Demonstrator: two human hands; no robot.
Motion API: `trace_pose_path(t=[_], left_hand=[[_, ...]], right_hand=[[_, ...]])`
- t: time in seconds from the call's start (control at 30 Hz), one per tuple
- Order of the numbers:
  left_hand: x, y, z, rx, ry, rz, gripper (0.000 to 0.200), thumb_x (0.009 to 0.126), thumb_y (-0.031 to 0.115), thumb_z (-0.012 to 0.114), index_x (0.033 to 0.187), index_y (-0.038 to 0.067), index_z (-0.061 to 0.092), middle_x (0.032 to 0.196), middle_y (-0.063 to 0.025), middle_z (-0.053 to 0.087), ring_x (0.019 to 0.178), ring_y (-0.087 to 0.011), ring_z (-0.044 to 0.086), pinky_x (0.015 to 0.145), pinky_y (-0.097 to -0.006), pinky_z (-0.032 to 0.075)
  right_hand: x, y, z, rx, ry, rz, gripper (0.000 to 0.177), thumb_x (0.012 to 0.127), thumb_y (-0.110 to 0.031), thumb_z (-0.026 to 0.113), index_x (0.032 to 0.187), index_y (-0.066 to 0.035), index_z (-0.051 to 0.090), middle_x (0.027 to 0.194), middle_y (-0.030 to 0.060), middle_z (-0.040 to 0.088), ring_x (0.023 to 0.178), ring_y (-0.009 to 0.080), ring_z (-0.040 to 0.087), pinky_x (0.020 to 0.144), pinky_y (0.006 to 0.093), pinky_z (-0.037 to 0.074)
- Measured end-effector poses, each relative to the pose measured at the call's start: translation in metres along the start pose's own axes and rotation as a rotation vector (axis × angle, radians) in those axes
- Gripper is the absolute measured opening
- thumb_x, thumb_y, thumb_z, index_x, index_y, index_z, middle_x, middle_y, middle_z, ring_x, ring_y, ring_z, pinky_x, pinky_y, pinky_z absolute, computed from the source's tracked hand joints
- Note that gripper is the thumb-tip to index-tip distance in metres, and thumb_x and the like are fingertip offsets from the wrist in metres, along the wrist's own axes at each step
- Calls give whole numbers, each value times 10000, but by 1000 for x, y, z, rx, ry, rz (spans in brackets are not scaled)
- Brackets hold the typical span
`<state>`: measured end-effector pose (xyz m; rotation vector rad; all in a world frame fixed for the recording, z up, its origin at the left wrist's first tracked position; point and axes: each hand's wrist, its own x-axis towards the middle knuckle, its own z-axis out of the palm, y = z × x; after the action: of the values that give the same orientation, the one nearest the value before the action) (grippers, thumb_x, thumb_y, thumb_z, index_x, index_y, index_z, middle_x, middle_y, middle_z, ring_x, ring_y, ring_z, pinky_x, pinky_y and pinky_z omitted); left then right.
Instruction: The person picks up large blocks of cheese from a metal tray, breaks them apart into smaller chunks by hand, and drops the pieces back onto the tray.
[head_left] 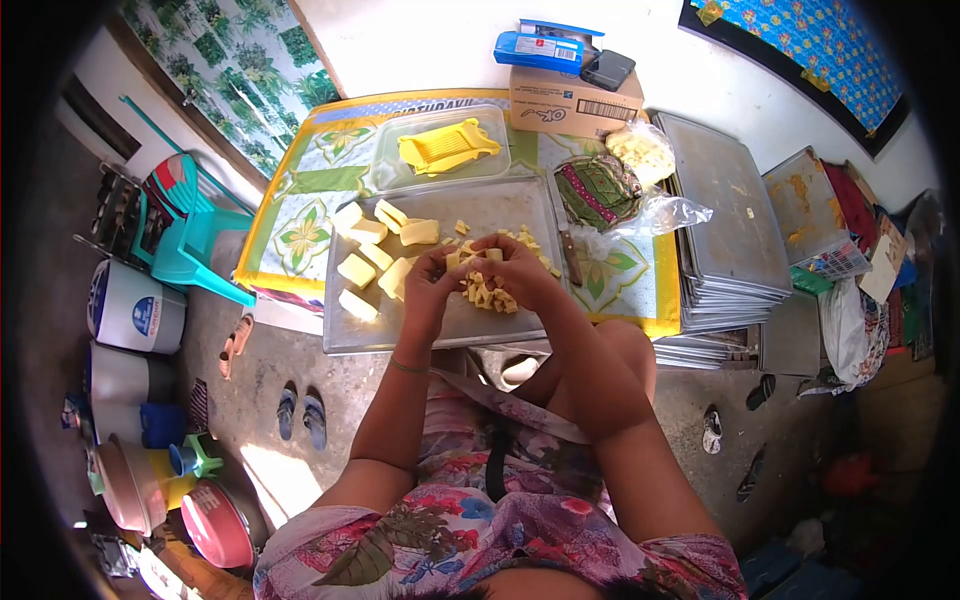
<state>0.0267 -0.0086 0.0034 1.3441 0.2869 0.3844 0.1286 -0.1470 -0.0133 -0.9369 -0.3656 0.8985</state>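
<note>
Over a metal baking tray (380,337), my left hand (432,280) and my right hand (520,275) come together with fingers closed on small yellow cheese-like pieces (493,255). Exactly how the pieces lie between the fingertips is partly hidden. Beneath and beside my right hand is a pile of small cut pieces (488,296), some spread toward the tray's right side. Left of my left hand lie several larger pale yellow blocks (356,270). A knife (571,258) with a brown handle lies along the tray's right edge.
Behind the tray, a clear plastic container (380,165) holds a yellow slicer-like tool (448,147). A patterned cloth (598,190), a bag of yellow pieces (642,152) and a cardboard box (575,100) stand right. Stacked metal trays (725,210) flank the table; a teal chair (205,240) is left.
</note>
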Motion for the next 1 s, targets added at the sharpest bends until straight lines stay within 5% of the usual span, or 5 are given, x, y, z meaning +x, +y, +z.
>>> trace_pose_path(t=[0.3, 0.5, 1.0], left_hand=[[3, -9, -1, -31, 47, -11, 322, 800, 110, 692, 1076, 3, 565, 884, -79, 642, 740, -113, 607, 621, -231, 511], [3, -9, -1, -16, 61, -6, 355, 793, 144, 714, 1081, 1, 563, 893, -83, 644, 742, -112, 606, 633, -233, 513], [5, -10, -1, -6, 80, -24, 336, 816, 147, 694, 1080, -4, 554, 860, -81, 636, 694, -119, 606, 597, -235, 511]], right_hand=[[1, 0, 1, 280, 80, 87, 257, 823, -101, 667, 1046, -58, 547, 742, 12, 550, 566, 89, 521, 502, 228, 444], [3, 5, 1, 101, 74, 21, 219, 828, -111, 666, 983, -71, 516, 764, 10, 556, 583, 82, 540, 509, 229, 453], [-4, -9, 8, 298, 81, 119, 198, 823, -119, 652, 971, -89, 525, 815, 24, 576, 649, 144, 590, 618, 286, 528]])
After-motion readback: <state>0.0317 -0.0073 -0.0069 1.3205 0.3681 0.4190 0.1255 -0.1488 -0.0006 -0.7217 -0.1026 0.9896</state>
